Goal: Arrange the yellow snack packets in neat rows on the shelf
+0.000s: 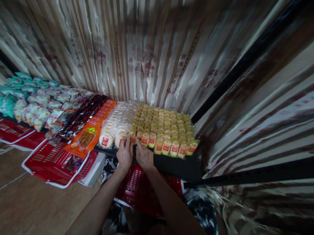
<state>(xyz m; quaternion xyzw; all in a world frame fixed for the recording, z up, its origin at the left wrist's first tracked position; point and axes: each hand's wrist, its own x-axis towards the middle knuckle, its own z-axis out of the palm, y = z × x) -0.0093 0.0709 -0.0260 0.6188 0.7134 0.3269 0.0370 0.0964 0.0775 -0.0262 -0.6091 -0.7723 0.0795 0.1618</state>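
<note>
My left hand [125, 155] and my right hand [144, 154] are close together at the front edge of a black shelf [180, 167]. Between their fingertips is a small wrapped yellow cake [132, 137] with a red label, pinched from both sides. It sits at the left front of tightly packed rows of the same wrapped yellow cakes [166, 127]. Just left of my left hand are rows of clear-wrapped round white pastries [106, 139], also with red labels. My fingers partly cover the nearest packets.
Further left lie orange snack bags [86, 138], dark shiny packets [85, 110], white bags [38, 115] and teal bags [7, 104]. Red baskets [52, 161] stand below the shelf, another red basket [135, 183] under my arms. A pleated curtain [148, 44] hangs behind; a black pole [230, 71] slants at right.
</note>
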